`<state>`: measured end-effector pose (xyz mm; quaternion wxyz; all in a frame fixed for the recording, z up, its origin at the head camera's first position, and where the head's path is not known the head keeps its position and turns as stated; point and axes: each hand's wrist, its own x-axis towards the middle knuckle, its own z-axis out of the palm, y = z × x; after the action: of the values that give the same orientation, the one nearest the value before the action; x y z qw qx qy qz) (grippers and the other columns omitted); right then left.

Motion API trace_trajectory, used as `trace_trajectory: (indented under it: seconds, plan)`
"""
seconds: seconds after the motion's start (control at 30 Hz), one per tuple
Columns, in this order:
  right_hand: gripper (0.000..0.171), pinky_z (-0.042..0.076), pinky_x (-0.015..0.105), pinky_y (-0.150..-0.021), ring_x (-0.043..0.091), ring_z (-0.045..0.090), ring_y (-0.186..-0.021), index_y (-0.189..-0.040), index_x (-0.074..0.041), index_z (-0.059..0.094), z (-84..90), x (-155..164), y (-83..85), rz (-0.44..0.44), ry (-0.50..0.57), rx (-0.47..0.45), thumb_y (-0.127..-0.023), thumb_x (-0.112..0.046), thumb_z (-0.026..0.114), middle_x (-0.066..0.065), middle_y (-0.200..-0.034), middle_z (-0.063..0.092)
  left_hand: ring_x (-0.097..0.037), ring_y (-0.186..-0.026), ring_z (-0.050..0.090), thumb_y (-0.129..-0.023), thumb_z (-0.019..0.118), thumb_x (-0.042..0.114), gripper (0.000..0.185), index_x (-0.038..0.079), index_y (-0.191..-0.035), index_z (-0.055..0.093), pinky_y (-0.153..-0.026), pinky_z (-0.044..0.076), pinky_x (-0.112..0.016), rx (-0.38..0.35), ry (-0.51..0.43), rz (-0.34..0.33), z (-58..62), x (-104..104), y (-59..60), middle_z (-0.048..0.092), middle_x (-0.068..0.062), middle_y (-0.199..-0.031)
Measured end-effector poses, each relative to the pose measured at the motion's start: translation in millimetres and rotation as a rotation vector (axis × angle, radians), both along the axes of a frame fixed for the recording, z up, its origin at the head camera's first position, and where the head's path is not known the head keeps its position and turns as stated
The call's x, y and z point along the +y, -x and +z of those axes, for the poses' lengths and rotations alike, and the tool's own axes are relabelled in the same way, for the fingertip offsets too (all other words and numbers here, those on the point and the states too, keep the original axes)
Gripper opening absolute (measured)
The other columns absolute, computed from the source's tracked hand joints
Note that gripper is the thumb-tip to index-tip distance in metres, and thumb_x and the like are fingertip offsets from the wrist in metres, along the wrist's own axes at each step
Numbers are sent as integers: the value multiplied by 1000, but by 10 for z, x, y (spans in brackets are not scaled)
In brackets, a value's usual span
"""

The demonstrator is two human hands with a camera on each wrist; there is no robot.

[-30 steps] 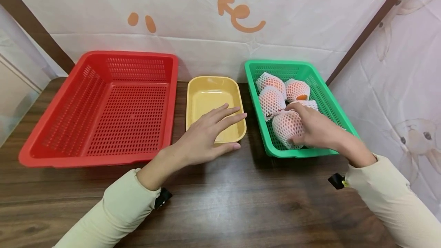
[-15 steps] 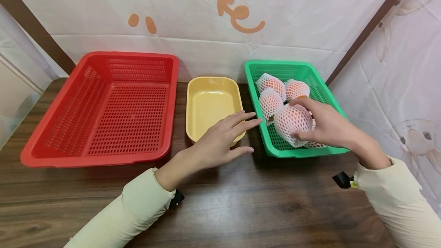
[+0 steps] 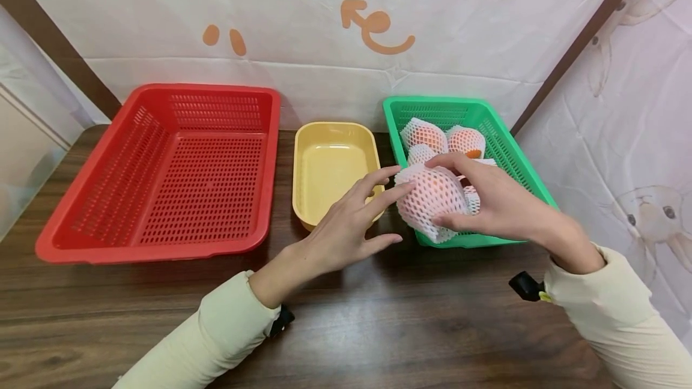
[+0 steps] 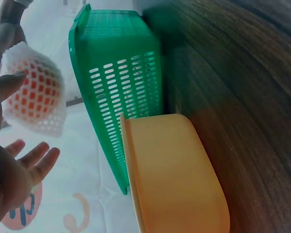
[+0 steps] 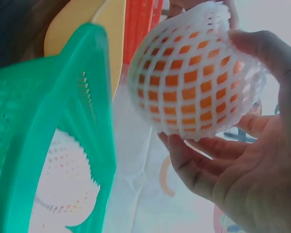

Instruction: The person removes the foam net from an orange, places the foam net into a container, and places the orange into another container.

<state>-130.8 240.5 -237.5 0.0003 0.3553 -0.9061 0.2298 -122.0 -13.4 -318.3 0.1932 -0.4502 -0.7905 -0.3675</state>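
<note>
My right hand [image 3: 503, 200] grips an orange fruit in a white foam net [image 3: 429, 200], thumb on one side and fingers on the other. The fruit is above the front left rim of the green basket [image 3: 508, 140]. In the right wrist view, orange skin shows through the mesh of the netted fruit [image 5: 184, 85]. Just left of it is my left hand [image 3: 346, 224], fingers spread and straight, fingertips right at the net. The left wrist view shows the left thumb [image 4: 9, 85] overlapping the net. More netted fruits [image 3: 424, 135] lie in the green basket, partly hidden by the right hand.
A yellow tray [image 3: 332, 176] stands between the green basket and a large red basket [image 3: 208, 182] at left. All rest on a dark wooden table [image 3: 389, 329]. A printed white cloth [image 3: 324, 77] hangs close behind them.
My right hand has lifted the netted fruit out of the green basket and brought it left. My left hand has moved right toward it.
</note>
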Motion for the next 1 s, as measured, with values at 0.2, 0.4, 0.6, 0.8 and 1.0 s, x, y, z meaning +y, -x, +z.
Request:
trace_trajectory:
  seconds: [0.2,0.4,0.6,0.8,1.0]
  plan:
    - [69,49,35,-84,12,55,-104,-134,-11,41,-39,-235,-70,50,54,-58,-79,-28,79,-3,-124,53,-30,-120,43,-71,86,25,85,11,-139,37,-96,39,-39,49,-43,81,-7,-56,-150,35,-18,-140]
    - [72,50,30,-82,7,55,-103,-136,-17,40,-113,-419,-188,97,85,-151,-79,-44,76,-9,-124,52,-28,-113,45,-71,86,27,85,14,-140,38,-92,39,-39,25,-16,132,-32,-147,-348,38,-16,-137]
    - [78,48,32,-87,10,53,-107,-143,-23,36,-204,-509,-231,148,120,-285,-79,-42,77,-12,-127,50,-23,-112,51,-70,87,20,86,8,-142,42,-87,48,-35,-98,-115,121,-70,-331,-479,42,-13,-134]
    - [92,42,32,-97,12,46,-120,-147,-21,31,-451,-597,-274,236,168,-284,-73,-41,82,-8,-138,43,-16,-110,53,-73,85,18,87,7,-145,38,-86,49,-34,-272,-180,98,-151,-520,-603,48,-7,-133]
    - [88,46,33,-93,16,48,-119,-147,-15,34,-877,-689,-331,301,277,-291,-75,-33,82,-1,-140,43,-12,-98,58,-77,82,23,70,15,-139,48,-80,51,-33,-488,-171,73,-331,-703,-697,56,4,-127]
